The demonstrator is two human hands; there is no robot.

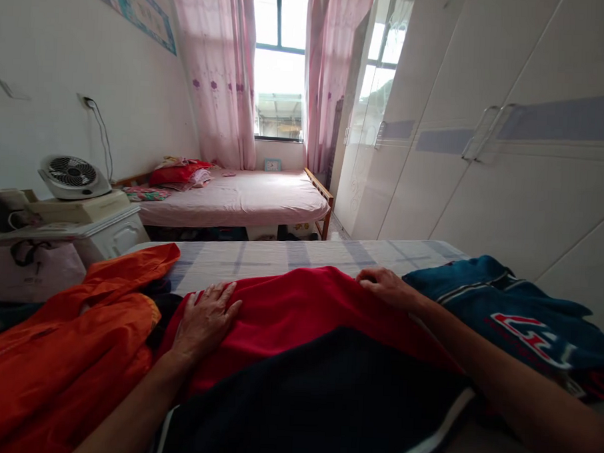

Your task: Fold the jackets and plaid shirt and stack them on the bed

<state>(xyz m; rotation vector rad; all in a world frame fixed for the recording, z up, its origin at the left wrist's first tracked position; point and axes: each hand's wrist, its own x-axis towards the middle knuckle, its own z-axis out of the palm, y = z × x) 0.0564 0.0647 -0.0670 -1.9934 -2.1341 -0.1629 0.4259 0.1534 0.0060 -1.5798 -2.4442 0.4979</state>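
Note:
A red and dark navy garment with white piping (288,306) lies spread on the bed in front of me. Flat on its red part, near the left edge, rests my left hand (208,316), fingers stretched out. At the far right edge of the red cloth, my right hand (387,285) has its fingers curled in and closed on the fabric. The navy part covers the side nearest me. An orange garment (107,331) lies in a loose heap on the left. To the right is a folded teal garment (499,302) with a red and white emblem.
The checked bed sheet (291,256) shows beyond the garments. Further back stands a second bed with a pink sheet (253,198). A white wardrobe (483,194) runs along the right. At left are a fan (74,175) on a box and a paper bag (34,271).

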